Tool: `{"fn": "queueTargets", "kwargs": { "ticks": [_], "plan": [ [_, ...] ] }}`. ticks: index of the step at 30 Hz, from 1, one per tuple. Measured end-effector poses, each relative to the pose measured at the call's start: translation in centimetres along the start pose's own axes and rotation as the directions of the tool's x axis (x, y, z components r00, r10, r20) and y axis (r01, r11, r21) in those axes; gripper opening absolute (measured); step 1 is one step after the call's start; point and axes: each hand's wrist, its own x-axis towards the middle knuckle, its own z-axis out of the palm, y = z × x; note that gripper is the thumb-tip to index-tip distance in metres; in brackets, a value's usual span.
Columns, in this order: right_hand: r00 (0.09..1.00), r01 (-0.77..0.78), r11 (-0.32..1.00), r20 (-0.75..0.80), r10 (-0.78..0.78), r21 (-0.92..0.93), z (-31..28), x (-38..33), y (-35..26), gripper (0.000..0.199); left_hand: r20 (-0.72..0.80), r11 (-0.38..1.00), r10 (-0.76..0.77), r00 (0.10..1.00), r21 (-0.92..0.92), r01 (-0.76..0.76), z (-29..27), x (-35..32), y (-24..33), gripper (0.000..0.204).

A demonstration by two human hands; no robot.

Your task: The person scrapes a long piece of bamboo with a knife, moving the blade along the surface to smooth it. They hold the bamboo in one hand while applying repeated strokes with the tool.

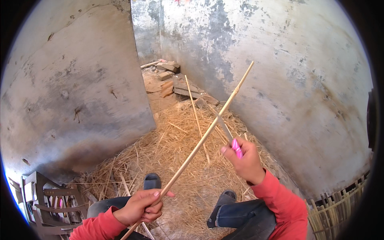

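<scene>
My left hand (142,206) is closed around the lower part of a long, pale wooden stick (188,160), which slants up and away to the right. In my right hand (249,162) is a knife with a pink handle (237,148), my fingers wrapped round the grip. The knife's blade (225,129) crosses the stick's upper half; whether it touches the wood or passes just beside it I cannot tell. Above the blade, the stick shows a knobbly node, then runs on to its tip. The stick's near end passes below my left hand toward the lower edge.
Straw-like shavings (172,136) cover the floor, with another thin stick (196,116) lying on them. Bricks and rubble (166,72) sit by the far wall. Worn walls stand left and right. A dark wooden chair (56,204) is at lower left, a slatted basket (336,212) at lower right.
</scene>
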Motion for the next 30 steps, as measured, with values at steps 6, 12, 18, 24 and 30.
{"fn": "queueTargets", "kwargs": {
  "ticks": [6, 12, 18, 24, 30],
  "plan": [
    [0.929, -0.323, 0.852, -0.034, 0.369, 0.411, -1.6, 0.9, 0.8, 0.02, 0.168, 0.99, -0.14, 0.976, 0.058, 0.132, -1.0, 0.6, -1.7, 0.044],
    [0.937, -0.317, 0.829, 0.018, 0.348, 0.462, -2.3, 0.3, 0.3, 0.021, 0.212, 0.965, -0.141, 0.967, 0.249, 0.086, -1.4, 1.5, -2.5, 0.045],
    [0.932, -0.362, 0.834, 0.188, 0.311, 0.417, -0.7, -0.9, -1.7, 0.022, 0.164, 0.925, -0.04, 0.986, 0.379, -0.025, 2.7, 2.8, -0.3, 0.044],
    [0.922, -0.357, 0.839, 0.301, 0.245, 0.411, 0.1, -1.0, -2.7, 0.026, 0.117, 0.878, 0.054, 0.992, 0.467, -0.103, 4.9, 3.7, 0.1, 0.045],
    [0.973, -0.223, 0.89, 0.147, 0.178, 0.398, -1.4, -0.8, -2.1, 0.029, 0.091, 0.914, 0.144, 0.985, 0.37, -0.167, 4.4, 3.7, -0.5, 0.047]
  ]
}}
